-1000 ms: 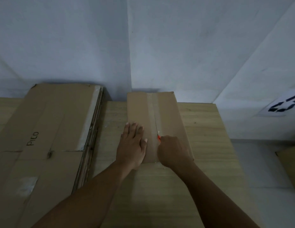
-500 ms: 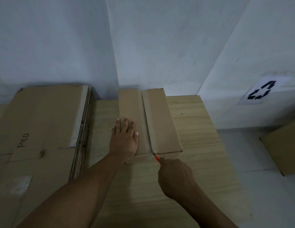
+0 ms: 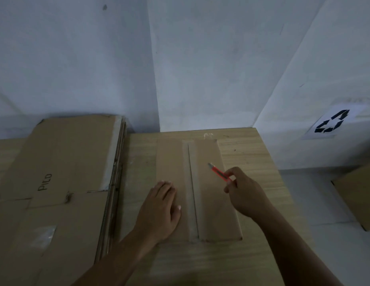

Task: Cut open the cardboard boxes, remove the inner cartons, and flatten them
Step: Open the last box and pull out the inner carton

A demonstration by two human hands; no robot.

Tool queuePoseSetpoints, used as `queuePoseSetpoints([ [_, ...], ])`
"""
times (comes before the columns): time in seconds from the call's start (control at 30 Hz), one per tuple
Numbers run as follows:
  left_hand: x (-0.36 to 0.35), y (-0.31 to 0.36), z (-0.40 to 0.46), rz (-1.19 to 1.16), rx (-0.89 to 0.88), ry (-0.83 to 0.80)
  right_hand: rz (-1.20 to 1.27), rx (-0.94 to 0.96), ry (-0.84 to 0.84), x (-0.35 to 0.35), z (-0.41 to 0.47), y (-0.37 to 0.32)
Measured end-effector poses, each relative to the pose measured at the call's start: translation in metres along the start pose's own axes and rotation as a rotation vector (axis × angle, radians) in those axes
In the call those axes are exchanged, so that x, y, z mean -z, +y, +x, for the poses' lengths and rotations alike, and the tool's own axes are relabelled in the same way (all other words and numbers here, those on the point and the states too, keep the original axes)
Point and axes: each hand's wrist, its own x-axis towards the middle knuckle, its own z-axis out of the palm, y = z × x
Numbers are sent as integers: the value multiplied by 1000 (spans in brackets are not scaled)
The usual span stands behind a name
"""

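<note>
1. A plain brown corrugated cardboard box lies on a pale wood-grain table, near its far right corner, with a strip of clear tape down its middle seam and a dark slit along that seam.
2. The left hand lies palm down with straight fingers on the box's left flap, pressing it flat.
3. The right hand is curled round a slim orange plastic utility knife, whose tip points up and left over the right flap; whether it touches the card cannot be told.
4. Left of the box, a stack of flattened brown cardboard sheets bears the letters "PILD".
5. A white paper sign with a black recycling symbol is fixed to the smooth pale wall.
6. Another brown cardboard box sits on the floor at right.
</note>
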Motion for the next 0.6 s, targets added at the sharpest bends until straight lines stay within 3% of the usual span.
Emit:
queuePoseSetpoints([
  [0.2, 13, -9, 33, -47, 98, 97, -146, -33, 71, 11, 46, -18],
  [0.4, 21, -14, 99, -117, 252, 137, -46, 100, 61, 22, 120, -23],
  [0.6, 14, -24, 165, -76, 341, 177, -106, 225, 14, 15, 202, -23],
])
